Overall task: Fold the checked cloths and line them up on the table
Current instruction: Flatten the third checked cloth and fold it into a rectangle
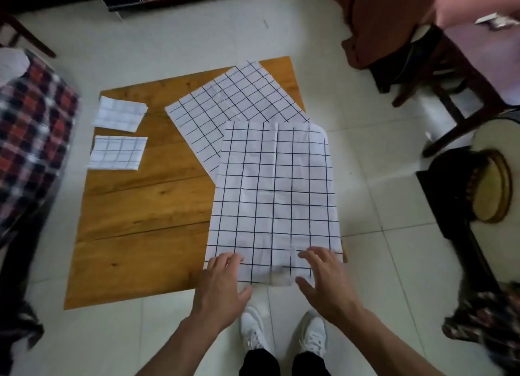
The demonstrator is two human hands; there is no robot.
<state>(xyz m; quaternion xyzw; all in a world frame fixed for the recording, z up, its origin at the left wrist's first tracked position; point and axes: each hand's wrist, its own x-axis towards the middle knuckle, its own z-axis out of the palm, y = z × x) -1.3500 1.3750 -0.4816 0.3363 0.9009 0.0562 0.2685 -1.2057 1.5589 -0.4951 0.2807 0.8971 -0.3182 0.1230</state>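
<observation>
A wooden counter [135,206] stood on a pale tiled floor [380,206]. The largest thing on it was an unfolded checked cloth [274,192] spread flat along the counter's right side, its near edge at the counter's near edge. Its far end overlapped a second unfolded checked cloth [225,108], which lay at an angle toward the counter's far right corner. Two folded checked cloths sat one behind the other at the far left: the farther one [119,113] and the nearer one [116,152], slightly apart. The left hand [221,285] and the right hand [323,277] were both released, fingers spread and fairly straight, their fingertips resting on the near edge of the spread cloth. White shoes [284,333] showed below.
</observation>
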